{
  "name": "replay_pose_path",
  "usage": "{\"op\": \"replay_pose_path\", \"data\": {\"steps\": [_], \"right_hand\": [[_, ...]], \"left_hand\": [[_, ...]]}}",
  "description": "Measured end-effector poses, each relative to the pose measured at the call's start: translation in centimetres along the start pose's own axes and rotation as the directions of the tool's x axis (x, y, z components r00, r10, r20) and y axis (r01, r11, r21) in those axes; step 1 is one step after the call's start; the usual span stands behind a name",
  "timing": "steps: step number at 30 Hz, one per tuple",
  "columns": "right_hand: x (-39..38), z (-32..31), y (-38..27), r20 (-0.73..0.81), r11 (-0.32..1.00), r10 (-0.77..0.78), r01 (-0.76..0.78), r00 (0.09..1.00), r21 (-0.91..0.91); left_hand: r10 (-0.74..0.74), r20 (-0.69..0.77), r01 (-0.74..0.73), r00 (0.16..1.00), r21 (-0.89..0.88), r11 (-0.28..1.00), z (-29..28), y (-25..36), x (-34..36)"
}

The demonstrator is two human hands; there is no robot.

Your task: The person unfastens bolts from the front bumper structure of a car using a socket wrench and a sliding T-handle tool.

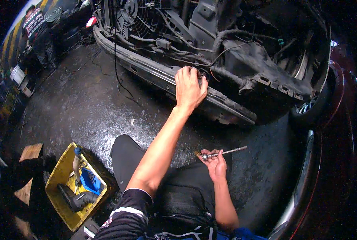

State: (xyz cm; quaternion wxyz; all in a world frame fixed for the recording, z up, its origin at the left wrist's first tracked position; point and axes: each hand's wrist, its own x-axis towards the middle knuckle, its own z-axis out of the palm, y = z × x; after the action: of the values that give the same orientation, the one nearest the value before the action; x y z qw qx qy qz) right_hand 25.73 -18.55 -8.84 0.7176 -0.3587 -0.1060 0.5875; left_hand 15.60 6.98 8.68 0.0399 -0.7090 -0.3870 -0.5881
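My left hand reaches over the long dark bumper beam at the car's exposed front. Its fingers curl down at the beam's upper edge, beside a cable and a dark fitting; the fingertips are partly hidden, so what they grip does not show. Lower and to the right, palm up, my right hand is closed around a metal ratchet wrench. The round head of the tool rests at my fingers and its shaft points right. A small yellowish piece shows by the fingertips.
A yellow bin with tools and a blue container stands at lower left. Wood pieces lie beside it. Above the beam are a radiator fan and hoses. Another person stands far left. A dark red panel borders the right.
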Motion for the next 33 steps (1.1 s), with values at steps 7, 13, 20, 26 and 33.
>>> {"op": "replay_pose_path", "data": {"steps": [7,13,20,26,33], "right_hand": [[-0.1,0.4,0.0,0.001,0.999,0.005,-0.005,1.000,-0.038],[0.0,0.5,0.0,-0.023,0.999,0.027,-0.028,0.999,-0.035],[0.1,0.4,0.3,-0.004,0.999,0.019,-0.019,1.000,-0.048],[-0.2,-0.2,0.0,-0.029,0.999,0.013,-0.015,0.999,-0.051],[1.0,-0.3,0.6,0.042,0.989,0.064,-0.058,0.997,-0.139]], "left_hand": [[0.009,0.027,-0.010,1.000,0.033,0.999,0.2,-0.4,0.0],[-0.022,0.013,0.022,1.000,-0.016,1.000,0.4,-0.6,0.0],[-0.158,0.057,0.166,0.986,-0.176,0.970,-0.5,-1.0,0.8],[-0.256,0.036,0.254,0.966,-0.323,0.912,-7.7,-2.6,-3.6],[-0.825,0.255,0.791,0.505,-0.518,0.324,-23.8,-7.8,-12.9]]}}
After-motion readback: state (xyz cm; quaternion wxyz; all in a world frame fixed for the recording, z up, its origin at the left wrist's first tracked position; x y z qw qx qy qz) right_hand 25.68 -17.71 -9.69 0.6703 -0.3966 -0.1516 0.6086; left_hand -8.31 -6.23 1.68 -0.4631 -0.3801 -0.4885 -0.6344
